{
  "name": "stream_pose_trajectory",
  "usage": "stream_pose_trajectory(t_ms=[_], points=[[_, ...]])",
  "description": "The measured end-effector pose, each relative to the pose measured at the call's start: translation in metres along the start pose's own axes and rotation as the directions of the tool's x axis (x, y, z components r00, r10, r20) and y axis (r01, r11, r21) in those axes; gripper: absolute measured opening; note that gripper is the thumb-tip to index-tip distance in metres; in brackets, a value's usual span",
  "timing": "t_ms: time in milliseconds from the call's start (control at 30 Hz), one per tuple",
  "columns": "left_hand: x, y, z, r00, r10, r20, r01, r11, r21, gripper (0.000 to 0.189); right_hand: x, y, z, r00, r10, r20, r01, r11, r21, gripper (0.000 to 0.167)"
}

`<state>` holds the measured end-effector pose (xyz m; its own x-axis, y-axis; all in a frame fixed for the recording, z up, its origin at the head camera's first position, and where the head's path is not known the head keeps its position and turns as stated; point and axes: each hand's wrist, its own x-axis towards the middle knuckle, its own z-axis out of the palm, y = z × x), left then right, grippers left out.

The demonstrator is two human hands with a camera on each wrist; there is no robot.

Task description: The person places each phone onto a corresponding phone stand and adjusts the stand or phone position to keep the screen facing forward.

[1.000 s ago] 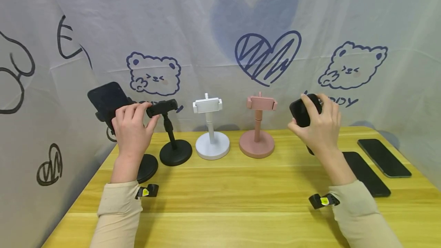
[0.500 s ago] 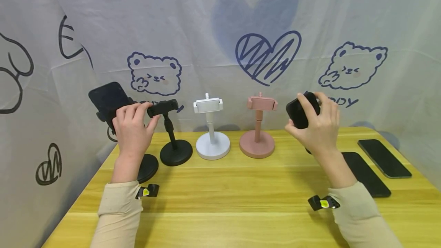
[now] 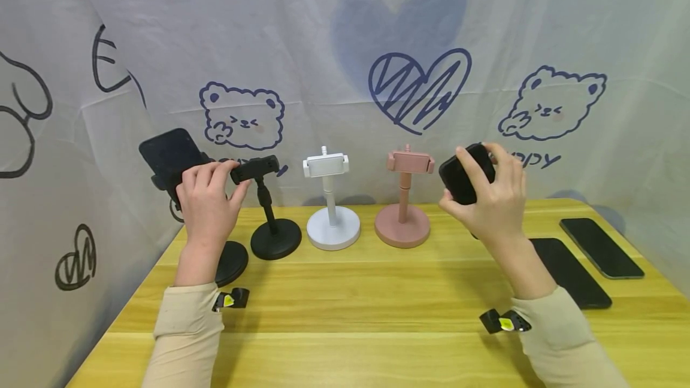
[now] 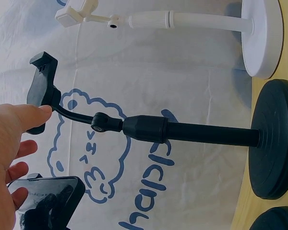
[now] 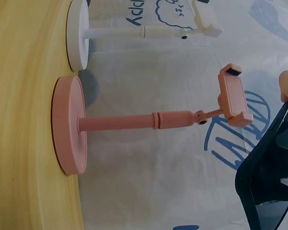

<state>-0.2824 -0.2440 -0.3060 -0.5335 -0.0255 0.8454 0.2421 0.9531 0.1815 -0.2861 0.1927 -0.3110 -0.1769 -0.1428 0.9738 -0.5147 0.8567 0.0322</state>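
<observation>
My left hand (image 3: pixel 207 205) pinches the end of the clamp on a black phone stand (image 3: pixel 264 196), thumb below and fingers above in the head view. In the left wrist view the thumb lies against that clamp (image 4: pixel 42 86), which is tilted on its thin arm. Raised over the table at the right, my right hand (image 3: pixel 493 202) grips a black phone (image 3: pixel 460 181) between thumb and fingers. The pink phone stand (image 3: pixel 403 196) is the one nearest to it, standing to its left with its clamp bare.
Behind my left hand, a phone (image 3: pixel 171 151) sits in another black stand, whose base (image 3: pixel 233 262) shows beside the forearm. A white phone stand (image 3: pixel 331 196) is between the black and pink ones. Two phones lie at the right, a black one (image 3: pixel 574 274) and a grey-edged one (image 3: pixel 601 247).
My right hand has moved a little to the left with the black phone, closer to the pink stand. The left hand stays at the black stand's clamp.
</observation>
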Motion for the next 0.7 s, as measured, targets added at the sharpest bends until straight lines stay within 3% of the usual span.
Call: stream_pose_trajectory(t_ms=[433,700], points=[[0.0,0.001,0.0,1.0,-0.009,0.008,0.009,1.0,-0.006,0.04,0.003,-0.009,-0.001,0.998,-0.038,-0.042,0.041,0.998,0.05,0.052],[0.0,0.001,0.0,1.0,-0.005,0.003,0.005,1.0,0.0,0.04,0.004,-0.016,-0.003,0.999,-0.044,-0.004,0.045,0.998,0.048,0.052]])
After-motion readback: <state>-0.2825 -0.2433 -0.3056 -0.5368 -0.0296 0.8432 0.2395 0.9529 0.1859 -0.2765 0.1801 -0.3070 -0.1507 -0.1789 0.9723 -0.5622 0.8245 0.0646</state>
